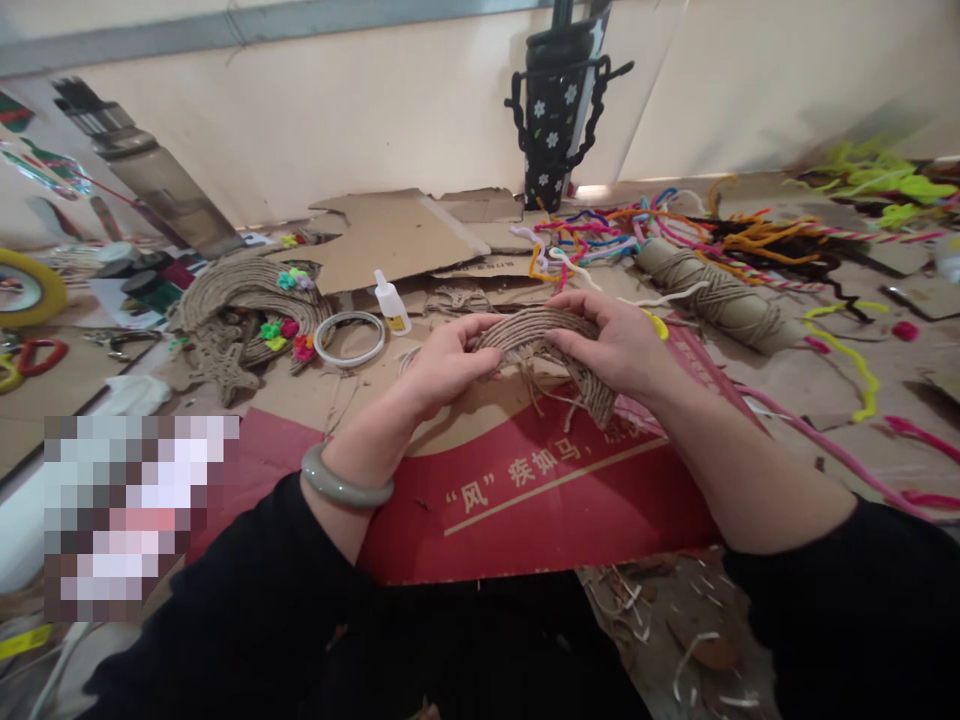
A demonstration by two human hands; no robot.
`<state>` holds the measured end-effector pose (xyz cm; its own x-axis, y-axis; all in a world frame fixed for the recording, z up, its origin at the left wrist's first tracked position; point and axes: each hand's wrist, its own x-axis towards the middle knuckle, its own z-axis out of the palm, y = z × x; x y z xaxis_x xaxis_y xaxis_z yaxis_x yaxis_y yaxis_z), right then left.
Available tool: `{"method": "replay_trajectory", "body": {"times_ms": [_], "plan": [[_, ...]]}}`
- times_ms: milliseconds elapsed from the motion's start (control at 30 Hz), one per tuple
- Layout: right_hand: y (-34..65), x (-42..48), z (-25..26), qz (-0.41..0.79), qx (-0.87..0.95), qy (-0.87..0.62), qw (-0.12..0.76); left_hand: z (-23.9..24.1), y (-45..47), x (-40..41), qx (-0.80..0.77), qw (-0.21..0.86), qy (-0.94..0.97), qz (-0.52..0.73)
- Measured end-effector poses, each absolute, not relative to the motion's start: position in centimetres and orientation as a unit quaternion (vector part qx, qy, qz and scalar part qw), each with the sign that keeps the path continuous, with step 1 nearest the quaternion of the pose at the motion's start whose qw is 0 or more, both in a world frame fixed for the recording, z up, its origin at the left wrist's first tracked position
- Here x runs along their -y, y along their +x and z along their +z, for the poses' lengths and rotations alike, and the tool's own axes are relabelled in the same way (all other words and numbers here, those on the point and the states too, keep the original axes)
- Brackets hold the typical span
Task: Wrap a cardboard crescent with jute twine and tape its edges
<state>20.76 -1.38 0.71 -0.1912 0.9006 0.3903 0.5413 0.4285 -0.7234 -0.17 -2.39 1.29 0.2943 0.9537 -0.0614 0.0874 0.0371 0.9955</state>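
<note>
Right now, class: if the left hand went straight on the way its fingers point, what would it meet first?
The left hand points right along the twine arch it grips, so it would probably meet the right hand holding the other end. Depth is hard to judge.

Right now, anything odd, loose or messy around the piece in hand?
Yes. The twine-wrapped arch, held by the left hand and right hand, has loose twine ends hanging from its underside. Pipe cleaners sprawl tangled behind it, and scraps litter the floor below the red cardboard.
</note>
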Motion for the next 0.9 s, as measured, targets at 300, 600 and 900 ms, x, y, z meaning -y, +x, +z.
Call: {"method": "replay_trajectory", "body": {"times_ms": [300, 600, 900], "plan": [[21.11, 0.69, 0.10, 0.263, 0.718, -0.481, 0.430, 1.32, -0.18, 2.26, -0.457, 0.569, 0.550, 0.406], [21.22, 0.40, -0.08, 0.265, 0.710, -0.484, 0.438, 1.70, 0.05, 2.37, -0.479, 0.569, 0.525, 0.414], [21.44, 0.33, -0.08, 0.260, 0.705, -0.490, 0.441, 1.52, 0.14, 2.29, -0.482, 0.568, 0.511, 0.428]]}}
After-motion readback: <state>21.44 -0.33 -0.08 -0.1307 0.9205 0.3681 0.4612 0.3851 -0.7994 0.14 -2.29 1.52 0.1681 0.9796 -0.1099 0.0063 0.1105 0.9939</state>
